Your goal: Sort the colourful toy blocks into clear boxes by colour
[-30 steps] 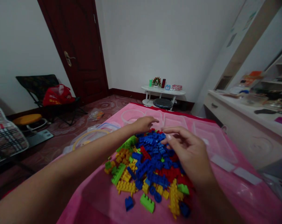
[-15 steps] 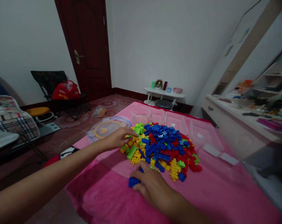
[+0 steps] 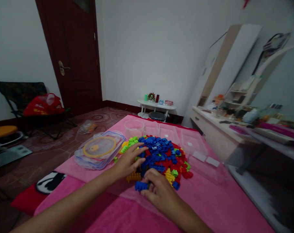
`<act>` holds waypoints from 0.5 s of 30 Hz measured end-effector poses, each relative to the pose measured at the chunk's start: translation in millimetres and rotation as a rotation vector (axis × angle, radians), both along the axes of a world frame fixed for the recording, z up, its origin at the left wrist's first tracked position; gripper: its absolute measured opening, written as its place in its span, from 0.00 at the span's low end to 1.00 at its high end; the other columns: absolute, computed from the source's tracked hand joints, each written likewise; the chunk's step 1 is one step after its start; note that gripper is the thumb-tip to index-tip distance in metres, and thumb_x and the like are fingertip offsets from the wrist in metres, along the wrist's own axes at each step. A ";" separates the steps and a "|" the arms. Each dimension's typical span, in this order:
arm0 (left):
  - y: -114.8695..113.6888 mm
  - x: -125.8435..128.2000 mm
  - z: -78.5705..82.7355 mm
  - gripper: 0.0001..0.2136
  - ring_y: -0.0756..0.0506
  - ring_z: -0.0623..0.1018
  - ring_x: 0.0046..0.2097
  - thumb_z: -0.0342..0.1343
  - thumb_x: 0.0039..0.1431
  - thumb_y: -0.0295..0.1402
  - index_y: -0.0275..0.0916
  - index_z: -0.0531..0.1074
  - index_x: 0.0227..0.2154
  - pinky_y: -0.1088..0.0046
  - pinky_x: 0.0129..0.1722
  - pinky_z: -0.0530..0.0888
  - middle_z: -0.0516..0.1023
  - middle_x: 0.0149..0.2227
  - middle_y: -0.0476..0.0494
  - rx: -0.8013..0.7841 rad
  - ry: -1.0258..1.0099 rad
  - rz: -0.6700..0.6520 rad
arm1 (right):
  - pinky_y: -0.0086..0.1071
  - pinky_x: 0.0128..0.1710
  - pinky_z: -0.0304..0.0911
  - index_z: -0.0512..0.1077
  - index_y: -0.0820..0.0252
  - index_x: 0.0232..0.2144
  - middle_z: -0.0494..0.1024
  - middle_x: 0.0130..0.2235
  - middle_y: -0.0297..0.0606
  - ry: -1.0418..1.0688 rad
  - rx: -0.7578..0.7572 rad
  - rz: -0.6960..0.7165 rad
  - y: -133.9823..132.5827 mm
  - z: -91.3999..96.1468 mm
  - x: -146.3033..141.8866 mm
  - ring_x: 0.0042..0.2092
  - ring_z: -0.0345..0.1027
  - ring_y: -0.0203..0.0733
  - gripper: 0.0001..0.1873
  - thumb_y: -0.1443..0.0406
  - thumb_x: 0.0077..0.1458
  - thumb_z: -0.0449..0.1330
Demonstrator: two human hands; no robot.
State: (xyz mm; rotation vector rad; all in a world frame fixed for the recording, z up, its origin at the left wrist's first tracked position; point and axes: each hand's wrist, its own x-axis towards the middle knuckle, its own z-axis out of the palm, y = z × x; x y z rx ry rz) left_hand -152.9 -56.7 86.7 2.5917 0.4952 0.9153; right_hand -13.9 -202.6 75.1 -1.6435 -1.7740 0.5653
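Left hand point(image 3: 129, 161) shifted nearer; blue brick point(image 3: 140, 185) touches right fingers point(image 3: 147, 193).

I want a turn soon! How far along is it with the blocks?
Done: the tubs stand open behind the heap, lids stacked at the left. In hand: the left hand lies spread on the heap; the right hand touches a blue block at its near edge, grip unclear. Left: the tubs look empty, and the colours lie mixed in the heap.
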 end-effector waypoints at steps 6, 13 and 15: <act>16.0 61.9 2.3 0.23 0.39 0.61 0.60 0.48 0.59 0.46 0.46 0.64 0.56 0.55 0.60 0.59 0.60 0.60 0.40 0.098 -0.013 0.127 | 0.27 0.27 0.59 0.68 0.60 0.31 0.68 0.36 0.34 0.085 0.184 -0.241 22.9 20.9 62.6 0.26 0.61 0.30 0.05 0.69 0.47 0.59; 36.9 115.6 -6.2 0.21 0.37 0.67 0.54 0.52 0.53 0.50 0.49 0.72 0.48 0.51 0.55 0.60 0.69 0.53 0.41 0.088 0.065 0.252 | 0.32 0.33 0.63 0.72 0.58 0.38 0.73 0.41 0.39 -0.122 0.284 -0.386 55.1 27.0 129.9 0.29 0.65 0.35 0.11 0.64 0.52 0.56; 39.2 117.5 -9.7 0.19 0.38 0.69 0.51 0.53 0.53 0.49 0.49 0.73 0.45 0.52 0.55 0.61 0.71 0.49 0.43 0.062 0.029 0.280 | 0.33 0.39 0.63 0.74 0.58 0.37 0.74 0.40 0.39 -0.267 0.291 -0.431 70.7 29.8 155.4 0.36 0.68 0.39 0.11 0.66 0.53 0.53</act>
